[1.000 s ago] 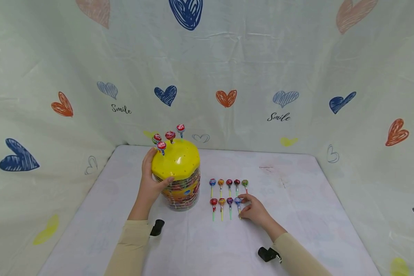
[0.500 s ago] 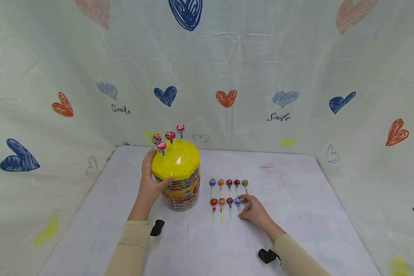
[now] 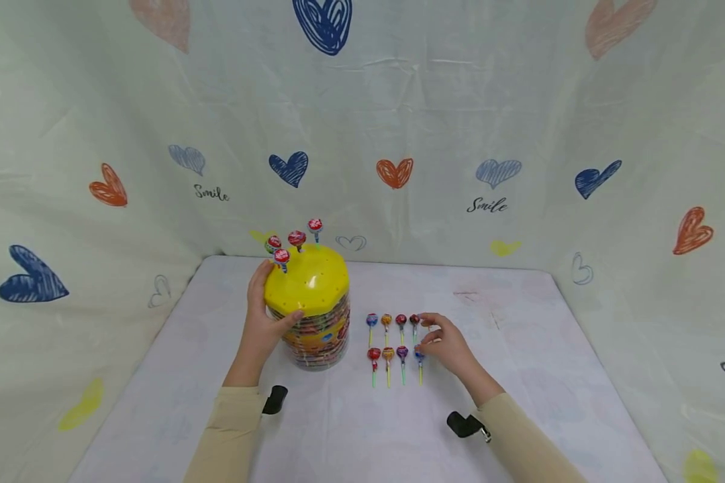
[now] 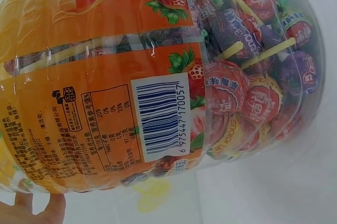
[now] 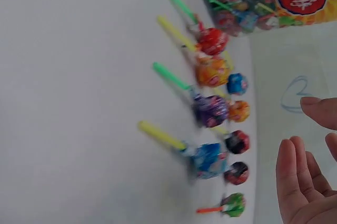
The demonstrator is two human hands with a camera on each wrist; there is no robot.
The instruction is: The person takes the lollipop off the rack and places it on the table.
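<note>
My left hand holds a clear jar of lollipops by its yellow lid, thumb on the near side and fingers at the left. Several lollipops stand upright in the lid. To the right, two rows of lollipops lie on the table. My right hand is over the rows' right end, fingers apart and holding nothing visible. Close to its fingertips are a blue lollipop and a dark red lollipop. A green lollipop, hidden in the head view, ends the back row.
The white table ends at a pale curtain printed with hearts. The jar's orange label with a barcode faces the left wrist camera. Black wrist devices hang by both sleeves.
My right hand has left the blue lollipop in the front row and moved up toward the back row, covering the green one. That blue lollipop lies straighter. The left hand stays on the jar.
</note>
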